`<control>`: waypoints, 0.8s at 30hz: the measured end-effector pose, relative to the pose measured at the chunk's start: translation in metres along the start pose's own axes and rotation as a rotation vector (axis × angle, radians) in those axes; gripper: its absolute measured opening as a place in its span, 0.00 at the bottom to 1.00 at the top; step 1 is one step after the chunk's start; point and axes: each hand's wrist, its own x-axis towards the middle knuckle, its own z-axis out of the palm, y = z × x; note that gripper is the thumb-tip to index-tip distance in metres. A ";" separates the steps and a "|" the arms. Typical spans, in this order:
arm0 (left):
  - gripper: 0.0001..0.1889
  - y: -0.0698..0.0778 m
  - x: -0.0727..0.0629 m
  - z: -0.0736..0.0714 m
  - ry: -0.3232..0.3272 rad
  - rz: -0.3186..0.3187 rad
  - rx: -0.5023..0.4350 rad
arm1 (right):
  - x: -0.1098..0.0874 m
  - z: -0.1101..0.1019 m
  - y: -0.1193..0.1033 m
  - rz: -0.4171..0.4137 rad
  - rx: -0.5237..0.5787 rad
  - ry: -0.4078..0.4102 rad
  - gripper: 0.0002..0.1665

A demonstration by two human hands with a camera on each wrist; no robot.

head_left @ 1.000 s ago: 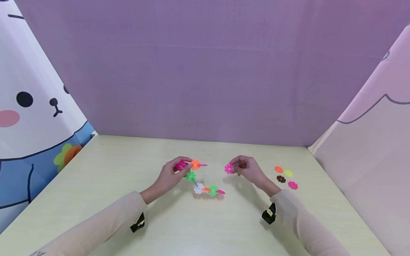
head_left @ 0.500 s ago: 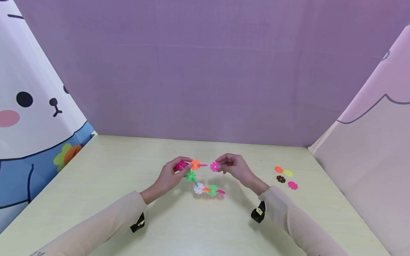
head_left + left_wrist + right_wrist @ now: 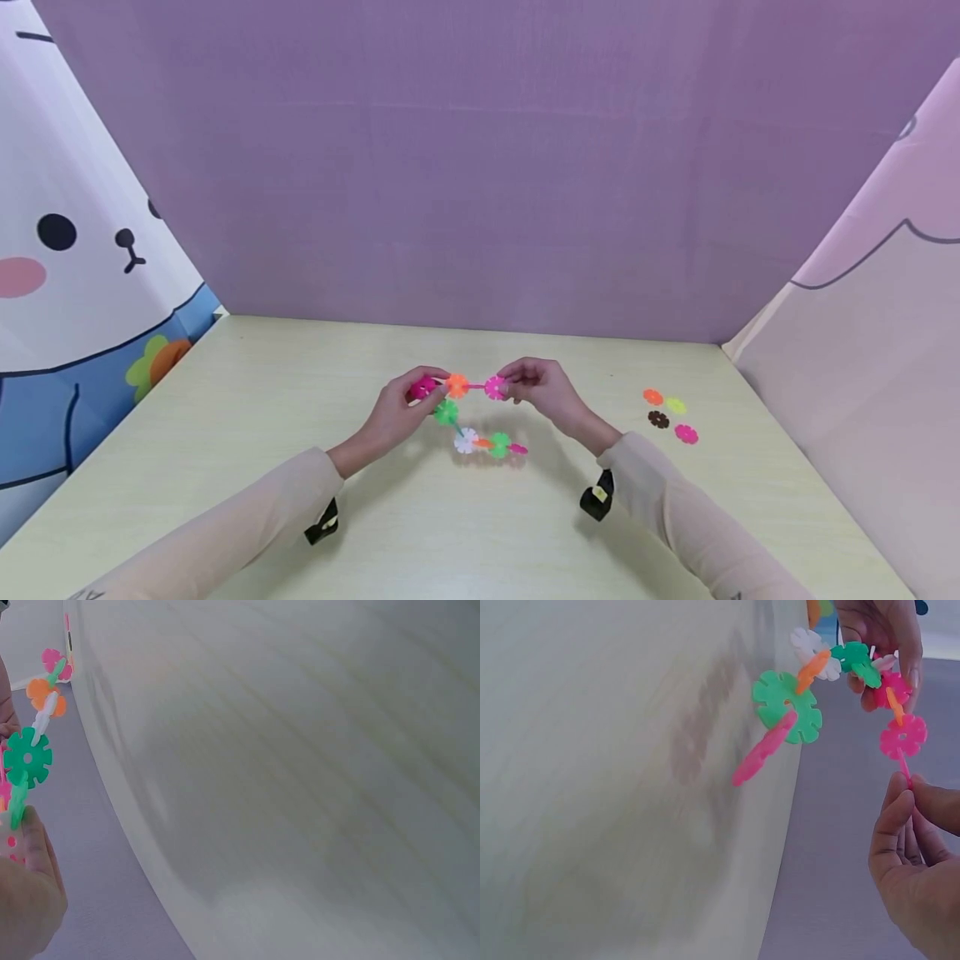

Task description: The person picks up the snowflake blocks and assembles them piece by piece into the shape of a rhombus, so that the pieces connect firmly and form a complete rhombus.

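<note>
In the head view, my left hand [image 3: 396, 412] holds a chain of interlocking plastic snowflake discs above the table, its fingers at a magenta disc [image 3: 422, 388]. From there an orange disc [image 3: 457, 386] and an edge-on pink disc [image 3: 476, 387] stretch right. A lower branch hangs from the hold: a green disc [image 3: 446, 412], a white disc [image 3: 466, 441], an orange one, another green disc [image 3: 499, 446] and a pink end disc [image 3: 518, 449]. My right hand [image 3: 553, 396] pinches a pink disc [image 3: 494, 387] between thumb and fingers. In the right wrist view, its edge meets the chain's pink disc [image 3: 904, 736].
Loose on the table [image 3: 420, 533] at the right lie an orange disc [image 3: 653, 397], a yellow disc [image 3: 677, 405], a brown disc [image 3: 658, 419] and a pink disc [image 3: 686, 434]. A purple panel [image 3: 480, 183] stands behind the table, with printed cloth on both sides.
My right hand has moved left with its pink disc, from well apart to the edge-on pink disc at the chain's end. The left hand and chain have stayed in place.
</note>
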 end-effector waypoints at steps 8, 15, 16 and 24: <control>0.12 0.002 -0.001 0.000 0.000 -0.006 -0.005 | -0.001 0.000 0.000 0.009 0.026 0.009 0.11; 0.14 0.010 -0.003 -0.001 -0.008 -0.010 0.004 | 0.000 0.000 0.001 0.005 0.030 -0.001 0.12; 0.14 0.013 -0.004 -0.001 -0.010 -0.008 0.003 | -0.001 0.000 0.001 0.004 0.030 -0.003 0.12; 0.13 0.036 -0.012 -0.002 -0.019 0.007 0.000 | -0.002 0.000 0.000 0.011 0.043 -0.008 0.13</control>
